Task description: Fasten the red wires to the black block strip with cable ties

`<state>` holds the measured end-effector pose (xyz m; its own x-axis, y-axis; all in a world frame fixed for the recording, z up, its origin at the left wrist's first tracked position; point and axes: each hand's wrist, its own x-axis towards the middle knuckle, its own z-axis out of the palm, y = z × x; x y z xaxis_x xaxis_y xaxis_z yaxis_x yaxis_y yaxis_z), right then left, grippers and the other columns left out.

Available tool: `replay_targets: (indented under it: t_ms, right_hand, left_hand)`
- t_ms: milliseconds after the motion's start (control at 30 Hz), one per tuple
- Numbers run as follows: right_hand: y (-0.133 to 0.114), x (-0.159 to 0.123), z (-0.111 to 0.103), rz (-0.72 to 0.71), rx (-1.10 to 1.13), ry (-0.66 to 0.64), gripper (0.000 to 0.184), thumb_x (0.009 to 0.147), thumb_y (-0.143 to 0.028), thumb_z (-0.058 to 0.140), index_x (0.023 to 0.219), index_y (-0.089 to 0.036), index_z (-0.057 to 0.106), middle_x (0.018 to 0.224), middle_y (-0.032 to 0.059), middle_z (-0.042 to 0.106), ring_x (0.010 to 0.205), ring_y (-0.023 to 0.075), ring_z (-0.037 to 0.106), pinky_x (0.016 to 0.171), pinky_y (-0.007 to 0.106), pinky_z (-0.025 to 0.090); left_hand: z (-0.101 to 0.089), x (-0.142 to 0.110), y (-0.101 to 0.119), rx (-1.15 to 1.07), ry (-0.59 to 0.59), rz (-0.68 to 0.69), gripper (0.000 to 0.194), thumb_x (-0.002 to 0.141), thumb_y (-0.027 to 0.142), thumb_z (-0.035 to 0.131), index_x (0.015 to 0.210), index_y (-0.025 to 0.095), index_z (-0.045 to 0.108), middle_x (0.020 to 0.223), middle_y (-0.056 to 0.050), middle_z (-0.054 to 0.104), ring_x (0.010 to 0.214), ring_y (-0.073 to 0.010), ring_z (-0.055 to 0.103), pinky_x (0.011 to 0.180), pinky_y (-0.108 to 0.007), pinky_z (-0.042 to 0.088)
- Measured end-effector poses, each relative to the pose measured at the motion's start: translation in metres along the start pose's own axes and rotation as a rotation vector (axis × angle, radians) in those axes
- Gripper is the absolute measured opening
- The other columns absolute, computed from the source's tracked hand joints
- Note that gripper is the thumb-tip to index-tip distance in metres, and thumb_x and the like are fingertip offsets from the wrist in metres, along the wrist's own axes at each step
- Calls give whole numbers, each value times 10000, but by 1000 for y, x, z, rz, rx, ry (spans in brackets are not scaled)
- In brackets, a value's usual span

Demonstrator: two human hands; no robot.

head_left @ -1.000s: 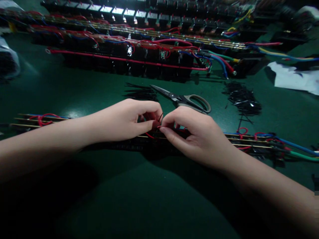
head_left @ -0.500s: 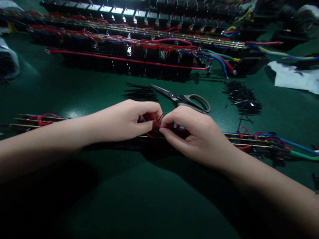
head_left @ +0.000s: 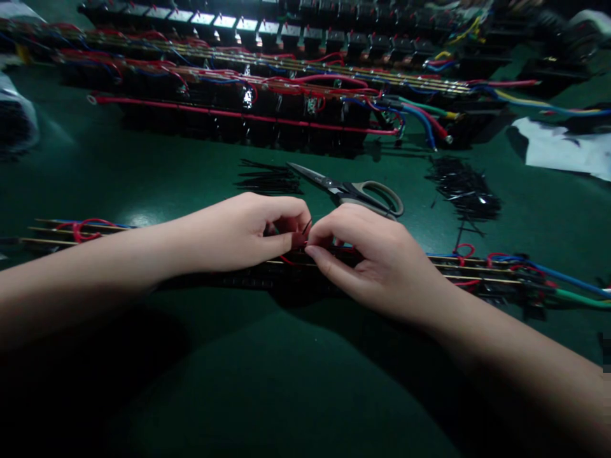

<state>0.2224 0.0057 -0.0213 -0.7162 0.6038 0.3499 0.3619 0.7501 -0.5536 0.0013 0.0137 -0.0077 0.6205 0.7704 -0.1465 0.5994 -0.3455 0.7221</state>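
Over the middle of a long wired assembly (head_left: 477,270) with brass-coloured bars, my two hands meet fingertip to fingertip. My left hand (head_left: 262,226) is closed in a pinch, and the thin dark end of a black cable tie (head_left: 307,226) pokes up at its fingertips. Closed as well, my right hand (head_left: 363,248) pinches right beside it; what sits between its thumb and finger is hidden. A bit of red wire (head_left: 285,259) shows just below the fingertips. Behind the hands lie scissors (head_left: 353,189) with grey-black handles, blades pointing left.
Small piles of black cable ties lie left (head_left: 267,177) and right (head_left: 465,187) of the scissors. Further back stand rows of wired black assemblies (head_left: 238,83) with a thick red cable (head_left: 238,116) in front. White paper (head_left: 563,149) is at right, a plastic bag (head_left: 16,117) at left.
Almost nothing differs. Both hands keep their pinch at the same spot, with only a very slight shift of the fingers.
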Motion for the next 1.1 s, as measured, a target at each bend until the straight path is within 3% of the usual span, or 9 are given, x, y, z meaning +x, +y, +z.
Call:
replay_targets:
  t_ms: [1100]
  right_hand:
    - [0,-1,-2,19,7,-14,79,913,-87,614,879,-118,678,811,40,670,732,150,583,676,267,433]
  left_hand:
    - [0,0,-2,4,5,24,104,893,196,559,911,224,658,842,82,710,750,-100,635,677,-198,444]
